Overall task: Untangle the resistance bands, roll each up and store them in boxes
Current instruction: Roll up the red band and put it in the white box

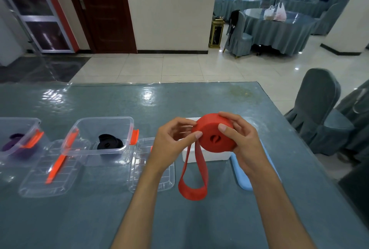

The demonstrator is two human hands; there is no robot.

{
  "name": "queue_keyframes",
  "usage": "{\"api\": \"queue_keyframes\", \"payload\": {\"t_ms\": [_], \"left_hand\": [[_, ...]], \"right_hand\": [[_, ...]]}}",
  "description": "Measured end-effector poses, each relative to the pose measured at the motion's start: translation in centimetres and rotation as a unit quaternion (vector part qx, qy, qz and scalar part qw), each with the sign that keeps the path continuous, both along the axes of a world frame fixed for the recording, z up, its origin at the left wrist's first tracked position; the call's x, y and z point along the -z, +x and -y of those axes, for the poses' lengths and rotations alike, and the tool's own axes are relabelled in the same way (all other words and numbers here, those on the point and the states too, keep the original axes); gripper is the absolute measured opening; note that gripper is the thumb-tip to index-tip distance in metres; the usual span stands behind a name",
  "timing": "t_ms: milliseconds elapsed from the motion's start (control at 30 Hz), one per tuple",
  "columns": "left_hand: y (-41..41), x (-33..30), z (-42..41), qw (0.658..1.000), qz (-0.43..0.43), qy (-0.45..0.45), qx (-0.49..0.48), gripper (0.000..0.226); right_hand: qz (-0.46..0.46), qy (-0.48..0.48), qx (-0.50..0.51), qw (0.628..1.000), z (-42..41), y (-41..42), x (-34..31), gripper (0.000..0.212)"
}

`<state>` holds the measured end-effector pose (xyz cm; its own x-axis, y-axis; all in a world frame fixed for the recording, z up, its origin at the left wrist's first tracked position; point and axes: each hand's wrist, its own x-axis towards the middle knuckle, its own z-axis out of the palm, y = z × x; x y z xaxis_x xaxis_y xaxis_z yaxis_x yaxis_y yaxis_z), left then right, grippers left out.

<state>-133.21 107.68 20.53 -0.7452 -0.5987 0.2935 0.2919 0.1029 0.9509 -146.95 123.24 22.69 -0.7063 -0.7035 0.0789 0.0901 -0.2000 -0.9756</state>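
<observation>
Both hands were raised over the table (139,218), working a red resistance band (214,135) that was already mostly wound into a fat coil. The right hand (242,141) cupped the coil from its far side, thumb pressed on the flat face and fingers curled over the rim. The left hand (170,145) pinched the band at the coil's near edge, thumb tip on the face. A loose loop of the band hung down below, its bottom looking as if it just brushed the table, though from where I stood I could not be sure.

The band looked soft, rubbery and light, and a coil like that will likely spring open the moment the grip eases. I judged the safe hold to be across both flat faces, squeezing the layers together, with the tail kept taut while the last loop is fed on.

Behind the coil sat a white box (207,157), probably its home. To the left, a clear box (103,129) held a rolled black band (109,144), and another at the edge held a purple band (12,143).
</observation>
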Motion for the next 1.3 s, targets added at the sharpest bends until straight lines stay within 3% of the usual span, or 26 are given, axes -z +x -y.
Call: {"api": "queue_keyframes", "payload": {"t_ms": [133,400,600,767,933,1133,1300], "left_hand": [[0.0,0.6,0.0,0.999,-0.025,0.014,0.026,0.031],[0.2,0.7,0.2,0.998,-0.047,0.034,0.033,0.043],[0.4,0.8,0.2,0.998,-0.042,0.034,0.015,0.037],[0.4,0.8,0.3,0.999,-0.023,0.034,-0.004,0.027],[0.4,1.2,0.4,0.998,-0.009,0.059,0.016,0.025],[1.4,1.8,1.4,0.996,0.024,0.055,0.061,0.041],[1.7,1.4,1.4,0.998,0.017,0.059,0.026,0.042]], "right_hand": [[0.036,-0.021,0.000,0.999,0.1,0.2,0.1,0.061],[0.115,-0.071,-0.039,0.990,0.5,0.3,0.6,0.028],[0.054,-0.038,-0.076,0.995,-0.5,-1.0,0.9,0.021],[-0.037,0.033,-0.079,0.996,-1.6,-2.0,1.5,0.055],[-0.118,0.040,-0.062,0.990,-1.7,-1.7,1.7,0.054],[-0.092,0.017,-0.025,0.995,-1.1,-0.9,2.1,0.049],[-0.064,0.043,-0.071,0.994,-0.9,-0.8,2.2,0.045]]}}
